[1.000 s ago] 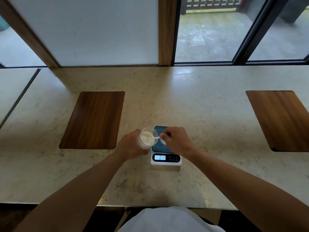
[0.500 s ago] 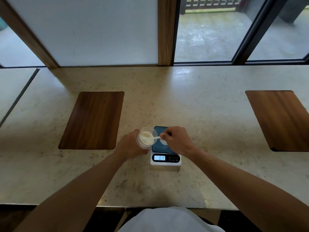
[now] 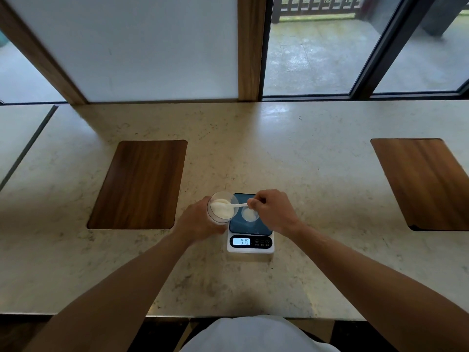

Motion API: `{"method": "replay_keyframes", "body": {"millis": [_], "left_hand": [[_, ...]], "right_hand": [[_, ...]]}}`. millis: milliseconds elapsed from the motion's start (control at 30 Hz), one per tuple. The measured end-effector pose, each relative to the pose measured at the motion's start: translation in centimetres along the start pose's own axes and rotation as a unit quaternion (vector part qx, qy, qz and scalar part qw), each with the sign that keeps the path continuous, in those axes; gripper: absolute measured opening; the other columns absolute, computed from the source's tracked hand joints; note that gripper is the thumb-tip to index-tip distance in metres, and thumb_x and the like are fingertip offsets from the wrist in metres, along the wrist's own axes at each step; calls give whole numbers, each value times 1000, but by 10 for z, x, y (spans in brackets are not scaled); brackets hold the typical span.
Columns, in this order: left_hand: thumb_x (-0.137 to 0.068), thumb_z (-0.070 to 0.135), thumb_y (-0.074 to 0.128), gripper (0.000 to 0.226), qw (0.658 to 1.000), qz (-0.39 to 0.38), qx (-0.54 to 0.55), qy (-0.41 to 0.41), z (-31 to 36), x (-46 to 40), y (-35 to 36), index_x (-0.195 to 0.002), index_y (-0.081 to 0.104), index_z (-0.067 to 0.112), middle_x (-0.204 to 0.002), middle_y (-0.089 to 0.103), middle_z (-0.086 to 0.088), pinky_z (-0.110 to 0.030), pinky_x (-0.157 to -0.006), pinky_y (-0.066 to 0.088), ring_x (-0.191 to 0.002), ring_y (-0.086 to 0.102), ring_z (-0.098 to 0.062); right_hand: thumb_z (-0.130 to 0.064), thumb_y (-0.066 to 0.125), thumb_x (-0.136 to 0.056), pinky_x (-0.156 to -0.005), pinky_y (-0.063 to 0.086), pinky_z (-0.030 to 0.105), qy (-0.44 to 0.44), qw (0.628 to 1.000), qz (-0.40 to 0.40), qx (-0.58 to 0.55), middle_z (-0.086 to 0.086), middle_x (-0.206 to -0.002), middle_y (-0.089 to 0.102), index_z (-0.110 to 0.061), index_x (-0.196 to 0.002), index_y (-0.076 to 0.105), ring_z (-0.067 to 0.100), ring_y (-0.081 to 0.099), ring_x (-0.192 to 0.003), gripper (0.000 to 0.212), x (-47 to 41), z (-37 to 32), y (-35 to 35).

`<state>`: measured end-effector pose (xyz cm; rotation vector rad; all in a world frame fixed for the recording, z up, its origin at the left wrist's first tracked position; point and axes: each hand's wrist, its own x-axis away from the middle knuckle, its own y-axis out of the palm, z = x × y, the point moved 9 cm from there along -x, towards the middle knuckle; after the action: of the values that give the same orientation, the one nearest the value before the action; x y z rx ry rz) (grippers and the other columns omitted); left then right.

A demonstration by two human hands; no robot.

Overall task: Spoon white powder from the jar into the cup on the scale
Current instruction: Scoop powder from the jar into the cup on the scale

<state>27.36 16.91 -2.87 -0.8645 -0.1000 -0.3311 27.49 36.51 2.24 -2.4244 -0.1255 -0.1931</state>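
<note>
My left hand [image 3: 200, 222] is wrapped around the clear jar [image 3: 221, 207], fingers closed on its side, holding it tilted with the mouth turned toward me, just left of the scale [image 3: 250, 235] and overlapping its left edge. White powder [image 3: 221, 208] fills the jar. My right hand [image 3: 272, 212] hovers over the right part of the scale, fingers pinched shut on the handle of a small white spoon [image 3: 237, 205]; the spoon lies nearly level, its bowl reaching into the jar's mouth and touching the powder. Both forearms come in from the near edge and meet at the scale.

The cup [image 3: 250, 214] sits on the dark blue platform of the scale, partly hidden under my right hand; a pale disc shows inside it. The lit display at the front of the scale seems to read 0.19.

The scale rests on a pale, speckled stone tabletop [image 3: 317, 179]. A dark wooden inset panel [image 3: 139, 184] lies well left of the scale, another wooden panel [image 3: 426, 181] well to its right. Beyond the scale, a frosted white pane [image 3: 127, 47], a wooden post [image 3: 250, 47] and dark-framed glass looking onto a wet terrace [image 3: 312, 54].
</note>
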Motion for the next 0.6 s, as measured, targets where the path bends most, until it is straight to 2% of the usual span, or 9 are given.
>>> {"method": "replay_keyframes", "body": {"millis": [133, 300, 433, 600], "left_hand": [[-80, 39, 81, 61, 1000, -5, 2, -4, 1, -2, -1, -131, 54, 22, -130, 66, -4, -36, -106, 45, -116, 62, -22], [-74, 44, 85, 71, 1000, 11, 15, -19, 1, -2, -4, -133, 53, 22, -131, 65, -2, -37, -103, 49, -115, 63, -22], [-70, 45, 87, 76, 999, 23, 24, -25, 1, -1, -5, -134, 52, 22, -130, 66, -2, -37, -101, 50, -114, 64, -23], [-70, 43, 88, 74, 999, 26, 23, -26, 3, -1, -6, -132, 53, 22, -127, 67, -2, -34, -97, 50, -111, 65, -22]], "right_hand": [[-27, 61, -94, -55, 40, 19, 6, 1000, 9, -4, -4, -65, 62, -9, -82, 73, 10, 54, -57, 25, 0, 3, -7], [-27, 61, -94, -52, 38, 20, 14, 1000, 19, -15, -5, -62, 61, -8, -83, 74, 9, 51, -55, 26, 2, 5, -18], [-26, 60, -95, -58, 45, 23, 13, 999, 19, -29, 3, -75, 69, -7, -86, 74, 15, 59, -66, 25, 4, 7, -27], [-27, 61, -95, -57, 41, 20, 8, 999, 34, -39, -1, -76, 69, -8, -86, 75, 11, 62, -67, 25, 4, 16, -42]]}}
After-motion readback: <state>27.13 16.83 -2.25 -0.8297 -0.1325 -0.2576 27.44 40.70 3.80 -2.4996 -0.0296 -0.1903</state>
